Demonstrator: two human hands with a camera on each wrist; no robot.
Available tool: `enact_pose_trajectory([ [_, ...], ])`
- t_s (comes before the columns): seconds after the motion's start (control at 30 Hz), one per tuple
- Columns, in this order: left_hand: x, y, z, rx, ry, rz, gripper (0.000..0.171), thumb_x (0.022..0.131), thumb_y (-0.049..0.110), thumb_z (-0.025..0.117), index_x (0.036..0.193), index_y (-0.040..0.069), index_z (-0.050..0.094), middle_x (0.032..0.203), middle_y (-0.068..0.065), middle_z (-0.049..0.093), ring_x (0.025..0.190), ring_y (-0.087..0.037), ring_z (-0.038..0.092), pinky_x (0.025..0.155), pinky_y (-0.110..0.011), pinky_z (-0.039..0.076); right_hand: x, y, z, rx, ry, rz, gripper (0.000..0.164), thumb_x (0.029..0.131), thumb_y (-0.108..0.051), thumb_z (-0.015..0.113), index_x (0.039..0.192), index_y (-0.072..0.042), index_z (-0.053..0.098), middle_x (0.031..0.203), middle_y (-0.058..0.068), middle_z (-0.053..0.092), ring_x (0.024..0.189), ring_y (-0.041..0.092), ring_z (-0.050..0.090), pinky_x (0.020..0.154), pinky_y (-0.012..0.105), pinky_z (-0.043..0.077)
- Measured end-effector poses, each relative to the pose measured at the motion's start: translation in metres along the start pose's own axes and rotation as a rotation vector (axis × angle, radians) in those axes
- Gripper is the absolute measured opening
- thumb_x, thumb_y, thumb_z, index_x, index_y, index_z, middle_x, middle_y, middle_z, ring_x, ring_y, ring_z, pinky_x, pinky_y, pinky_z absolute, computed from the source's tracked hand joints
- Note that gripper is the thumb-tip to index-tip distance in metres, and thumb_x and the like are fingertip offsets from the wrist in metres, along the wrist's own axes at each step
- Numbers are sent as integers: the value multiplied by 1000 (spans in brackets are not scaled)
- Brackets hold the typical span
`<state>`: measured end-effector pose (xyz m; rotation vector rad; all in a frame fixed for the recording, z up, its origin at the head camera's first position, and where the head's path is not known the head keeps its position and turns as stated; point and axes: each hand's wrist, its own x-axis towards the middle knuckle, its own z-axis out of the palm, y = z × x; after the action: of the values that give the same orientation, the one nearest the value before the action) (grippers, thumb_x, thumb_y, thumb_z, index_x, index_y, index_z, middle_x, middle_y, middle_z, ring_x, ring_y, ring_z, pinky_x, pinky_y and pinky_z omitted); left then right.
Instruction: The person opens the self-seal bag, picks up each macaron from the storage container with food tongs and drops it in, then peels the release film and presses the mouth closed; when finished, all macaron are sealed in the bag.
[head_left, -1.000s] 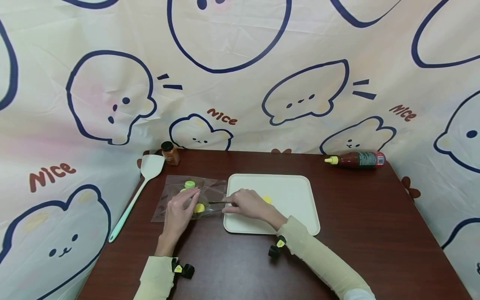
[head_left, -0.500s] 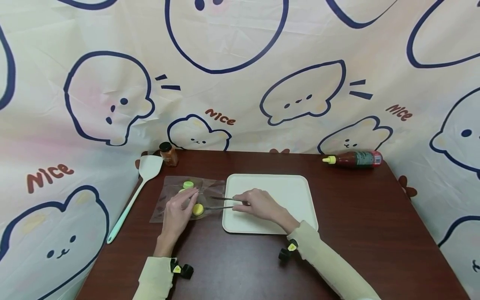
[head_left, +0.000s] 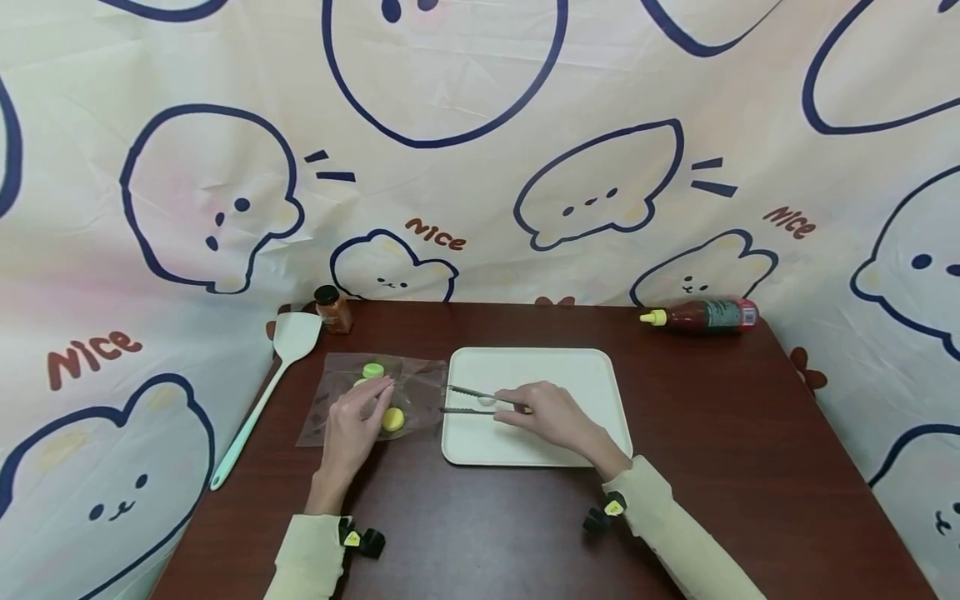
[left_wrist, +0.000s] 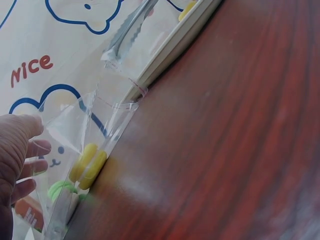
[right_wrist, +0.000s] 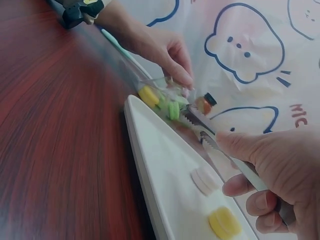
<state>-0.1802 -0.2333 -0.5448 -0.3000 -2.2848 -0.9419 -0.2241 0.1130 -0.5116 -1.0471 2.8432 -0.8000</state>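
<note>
My left hand (head_left: 354, 421) pinches the upper layer of a clear plastic bag (head_left: 423, 375), which lies left of the tray. Inside the bag are a yellow macaron (head_left: 393, 419) and a green macaron (head_left: 372, 369), partly covered by the hand. In my right hand (head_left: 555, 421) is a pair of metal tongs (right_wrist: 240, 162), held over the white tray (head_left: 588, 375) and pointing at the bag. The tongs' arms stand apart with nothing between their toothed tips. On the tray lie a whitish macaron (right_wrist: 204, 181) and a yellow macaron (right_wrist: 224, 222), seen in the right wrist view.
A white spatula with a pale green handle (head_left: 258, 417) lies at the table's left edge. Near it stands a small spice jar (head_left: 333, 312) with a black lid. A red sauce bottle (head_left: 705, 317) lies on its side at the back right. Patterned cloth hangs behind.
My right hand has drawn the tongs rightward, out of the bag and over the tray. Their arms have spread apart. The yellow macaron now shows in the bag without the tongs; my left hand stays put.
</note>
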Motion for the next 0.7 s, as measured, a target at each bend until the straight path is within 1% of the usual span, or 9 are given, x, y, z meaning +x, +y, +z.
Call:
enact_pose_trajectory([
  [0.23, 0, 0, 0, -2, -6, -19, 21, 95, 9, 78, 115, 1, 80, 118, -12, 77, 112, -33, 73, 94, -55, 57, -17, 9, -9, -10, 25, 64, 40, 95, -47, 76, 127, -21, 78, 66, -18, 54, 63, 5, 48, 53, 23, 37],
  [0.37, 1, 0, 1, -4, 8, -4, 21, 94, 7, 79, 114, 1, 80, 116, -13, 78, 110, -34, 74, 92, -56, 57, -27, 14, -14, -5, 25, 104, 41, 95, -46, 76, 128, -22, 77, 68, -18, 55, 63, 5, 48, 54, 23, 37],
  [0.5, 1, 0, 1, -7, 17, 12, 20, 94, 5, 78, 113, 0, 80, 115, -13, 78, 108, -36, 74, 91, -56, 58, -36, 20, -19, 2, 33, 134, 42, 95, -47, 76, 130, -23, 76, 68, -19, 55, 62, 4, 46, 53, 24, 36],
  [0.7, 1, 0, 1, -10, 16, 15, 19, 94, 5, 79, 111, 0, 80, 114, -14, 78, 108, -36, 74, 91, -57, 58, -47, 28, -24, 0, 44, 183, 45, 93, -48, 78, 132, -25, 75, 66, -16, 53, 59, 6, 43, 52, 24, 32],
])
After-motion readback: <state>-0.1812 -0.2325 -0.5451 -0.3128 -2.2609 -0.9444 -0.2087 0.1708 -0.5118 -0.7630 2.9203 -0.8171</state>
